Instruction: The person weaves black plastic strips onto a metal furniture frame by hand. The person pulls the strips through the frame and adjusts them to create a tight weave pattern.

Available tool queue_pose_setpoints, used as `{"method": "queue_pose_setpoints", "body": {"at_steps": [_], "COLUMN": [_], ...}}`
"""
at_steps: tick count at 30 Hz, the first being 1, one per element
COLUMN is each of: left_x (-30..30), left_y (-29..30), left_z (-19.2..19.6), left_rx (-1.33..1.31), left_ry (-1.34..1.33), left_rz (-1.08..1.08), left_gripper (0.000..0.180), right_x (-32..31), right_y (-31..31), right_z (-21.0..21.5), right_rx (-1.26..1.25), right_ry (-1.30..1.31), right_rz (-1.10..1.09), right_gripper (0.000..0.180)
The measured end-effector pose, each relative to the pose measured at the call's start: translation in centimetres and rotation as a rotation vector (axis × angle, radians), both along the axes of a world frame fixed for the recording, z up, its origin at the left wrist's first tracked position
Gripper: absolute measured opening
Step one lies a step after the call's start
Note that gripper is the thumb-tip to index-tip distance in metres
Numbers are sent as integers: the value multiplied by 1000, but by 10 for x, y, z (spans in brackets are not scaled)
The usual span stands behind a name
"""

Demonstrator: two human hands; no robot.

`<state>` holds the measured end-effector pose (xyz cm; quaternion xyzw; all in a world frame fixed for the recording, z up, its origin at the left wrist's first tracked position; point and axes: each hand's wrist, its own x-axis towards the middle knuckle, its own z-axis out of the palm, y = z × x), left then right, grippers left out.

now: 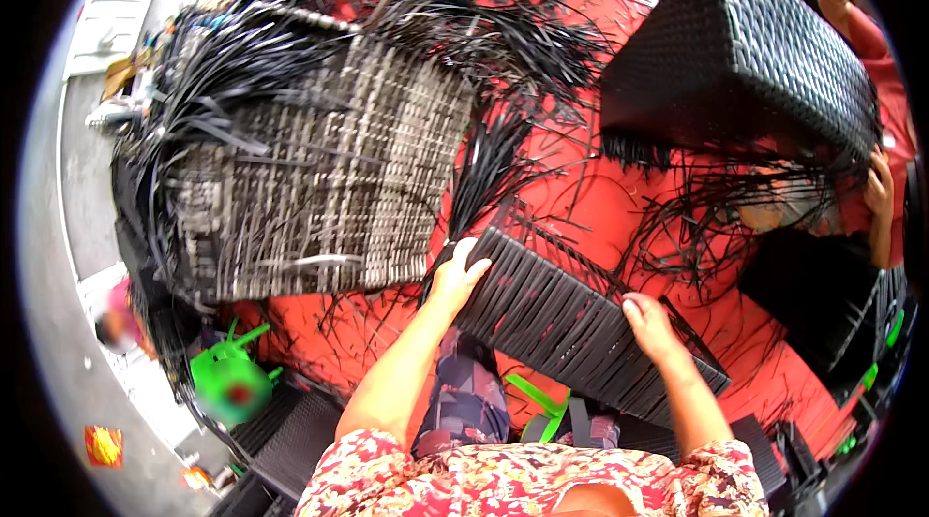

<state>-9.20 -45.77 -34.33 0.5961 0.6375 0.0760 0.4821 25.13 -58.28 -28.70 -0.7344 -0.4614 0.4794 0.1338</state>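
Across my lap lies a frame wound with black plastic strips (561, 319), tilted down toward the right. At its upper left corner, my left hand (458, 277) is closed on the edge, thumb on top. Farther right, my right hand (650, 325) grips the long far edge with the thumb over it; its other fingers are hidden behind. A bundle of loose black strips (489, 164) runs away from the frame's left corner, just beyond my left hand.
A large grey-brown woven panel (339, 178) stands at the left beneath heaped black strips (242, 62). At the right, another person's hand (879, 190) touches a big black woven box (745, 62). Strips litter the red floor (581, 198). A green plastic stool (227, 377) stands lower left.
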Motion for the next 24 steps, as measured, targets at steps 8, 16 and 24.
{"method": "queue_pose_setpoints", "body": {"at_steps": [8,16,24], "left_x": [1,-3,-15], "left_y": [5,13,20], "left_z": [9,16,11], "left_rx": [-200,-98,-213], "left_ry": [-112,-118,-157], "left_rz": [38,-57,-198], "left_gripper": [50,52,55], "right_x": [30,-6,11], "right_y": [207,367,433], "right_z": [-223,-377,-481], "right_rx": [288,305,59], "right_ry": [27,-305,-626], "right_rz": [-27,-42,205], "right_gripper": [32,50,59]}}
